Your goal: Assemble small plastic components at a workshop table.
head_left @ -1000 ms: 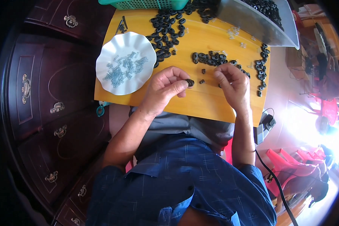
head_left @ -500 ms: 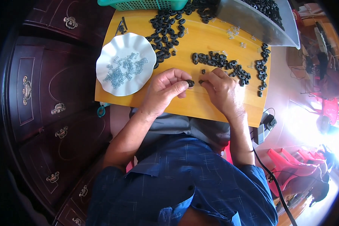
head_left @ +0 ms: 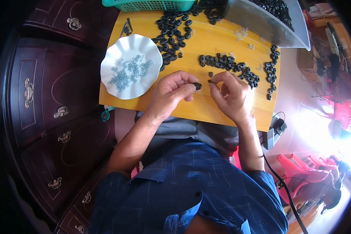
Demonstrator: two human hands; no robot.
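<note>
My left hand (head_left: 171, 93) pinches a small black oval piece (head_left: 198, 85) between thumb and forefinger over the yellow wooden board (head_left: 191, 111). My right hand (head_left: 232, 97) is close beside it, fingertips closed on a tiny dark part (head_left: 209, 81) next to that piece. A row of like black pieces (head_left: 226, 63) lies just beyond my right hand. A larger heap of them (head_left: 171, 31) lies further back. The white wavy-rimmed plate (head_left: 109, 58) at my left holds several small pale blue parts (head_left: 128, 72).
A green mesh basket (head_left: 148, 4) and a grey tray of black pieces (head_left: 269, 19) stand at the board's far edge. Dark wooden drawers (head_left: 46, 113) flank the left. A black cable and plug (head_left: 277, 126) hang at the right, with red plastic chairs (head_left: 300, 167) beyond.
My right hand has moved left from the row of black pieces to meet my left hand, which has stayed in place holding its piece.
</note>
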